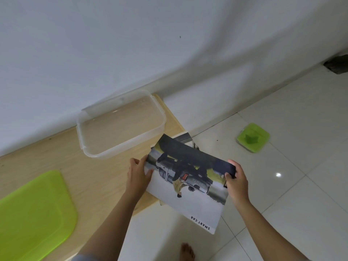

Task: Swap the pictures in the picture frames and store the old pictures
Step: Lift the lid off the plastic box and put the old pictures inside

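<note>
Clear container: open and unlidded. Just in front of it, the left hand grips the picture's near-side edge, fingers curled round it. The picture is held front-right of the container. It is a printed sheet showing a vehicle scene, with a white margin lettered "SMART CAB". Judged light, thin, flexible and easily creased; best held by opposite edges. The right hand pinches the far edge, thumb on top.

1. Picture: dark sky, silver car, white lower band with black "SMART CAB" lettering
2. Container: clear, colourless
3. Lid: lime green
4. Tabletop: pale wood grain
5. Floor: glossy white tiles
</note>
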`<state>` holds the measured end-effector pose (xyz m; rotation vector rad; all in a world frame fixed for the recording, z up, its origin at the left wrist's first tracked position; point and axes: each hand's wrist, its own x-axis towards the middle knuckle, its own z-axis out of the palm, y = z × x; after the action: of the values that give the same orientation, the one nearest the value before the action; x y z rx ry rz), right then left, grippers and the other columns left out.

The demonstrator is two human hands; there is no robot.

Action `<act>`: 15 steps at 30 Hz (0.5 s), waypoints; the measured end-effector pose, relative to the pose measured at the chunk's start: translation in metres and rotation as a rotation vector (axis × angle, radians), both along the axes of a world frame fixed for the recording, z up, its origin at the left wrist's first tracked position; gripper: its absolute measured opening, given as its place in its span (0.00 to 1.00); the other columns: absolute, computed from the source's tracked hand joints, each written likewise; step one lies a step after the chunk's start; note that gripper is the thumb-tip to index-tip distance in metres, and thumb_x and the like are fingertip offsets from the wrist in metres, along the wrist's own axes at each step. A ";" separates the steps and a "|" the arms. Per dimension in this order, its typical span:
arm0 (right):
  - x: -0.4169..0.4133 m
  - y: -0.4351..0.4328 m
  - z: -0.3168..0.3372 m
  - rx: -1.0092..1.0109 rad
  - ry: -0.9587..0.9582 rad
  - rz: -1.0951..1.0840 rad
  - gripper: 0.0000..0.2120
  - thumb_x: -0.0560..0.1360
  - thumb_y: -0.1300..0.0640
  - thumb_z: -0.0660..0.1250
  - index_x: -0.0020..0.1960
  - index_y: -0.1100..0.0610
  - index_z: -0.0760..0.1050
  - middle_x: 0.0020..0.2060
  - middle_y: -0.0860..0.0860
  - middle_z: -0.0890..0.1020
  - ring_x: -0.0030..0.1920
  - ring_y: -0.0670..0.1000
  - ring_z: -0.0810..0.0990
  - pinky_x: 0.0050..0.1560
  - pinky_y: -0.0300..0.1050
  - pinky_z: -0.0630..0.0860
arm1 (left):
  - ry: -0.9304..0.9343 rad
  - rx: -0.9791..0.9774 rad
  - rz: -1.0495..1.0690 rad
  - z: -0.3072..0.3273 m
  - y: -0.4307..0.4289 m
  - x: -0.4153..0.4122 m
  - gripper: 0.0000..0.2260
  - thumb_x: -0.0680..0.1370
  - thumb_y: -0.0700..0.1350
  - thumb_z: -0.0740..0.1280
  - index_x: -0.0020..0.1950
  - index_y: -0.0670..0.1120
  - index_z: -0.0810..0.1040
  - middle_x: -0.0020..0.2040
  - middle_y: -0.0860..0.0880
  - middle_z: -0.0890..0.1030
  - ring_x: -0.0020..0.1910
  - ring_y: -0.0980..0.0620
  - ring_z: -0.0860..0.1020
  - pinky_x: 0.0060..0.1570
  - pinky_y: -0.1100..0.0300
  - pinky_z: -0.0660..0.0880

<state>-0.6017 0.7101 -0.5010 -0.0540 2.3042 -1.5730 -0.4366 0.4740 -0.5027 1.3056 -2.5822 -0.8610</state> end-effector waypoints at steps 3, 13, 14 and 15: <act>-0.003 0.009 0.005 -0.007 0.010 -0.051 0.21 0.74 0.70 0.58 0.60 0.50 0.72 0.51 0.51 0.77 0.39 0.48 0.77 0.40 0.49 0.78 | 0.118 0.050 -0.013 0.007 0.015 0.000 0.21 0.78 0.43 0.64 0.71 0.46 0.67 0.55 0.45 0.66 0.49 0.53 0.67 0.45 0.66 0.68; -0.041 -0.013 0.063 -0.078 0.178 -0.141 0.22 0.73 0.71 0.58 0.61 0.52 0.72 0.59 0.54 0.76 0.56 0.58 0.76 0.52 0.51 0.73 | 0.435 0.014 -0.070 0.067 0.003 -0.016 0.22 0.78 0.41 0.64 0.72 0.45 0.65 0.52 0.48 0.66 0.50 0.54 0.67 0.45 0.72 0.64; -0.046 -0.029 0.072 -0.107 0.194 -0.116 0.22 0.72 0.71 0.58 0.60 0.52 0.72 0.58 0.54 0.76 0.54 0.58 0.76 0.51 0.52 0.74 | 0.461 -0.003 -0.052 0.075 -0.009 -0.014 0.22 0.78 0.41 0.64 0.72 0.45 0.65 0.52 0.47 0.66 0.50 0.54 0.67 0.47 0.70 0.64; -0.050 -0.046 0.079 -0.133 0.208 -0.085 0.22 0.72 0.72 0.59 0.59 0.52 0.72 0.57 0.54 0.77 0.52 0.57 0.76 0.48 0.50 0.74 | 0.486 -0.015 -0.025 0.082 -0.022 -0.012 0.22 0.77 0.41 0.64 0.71 0.45 0.66 0.52 0.47 0.67 0.50 0.54 0.68 0.49 0.67 0.64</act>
<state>-0.6518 0.6641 -0.4224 -0.1621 2.3806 -1.8405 -0.4487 0.4519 -0.4205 0.9174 -2.2195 -1.0117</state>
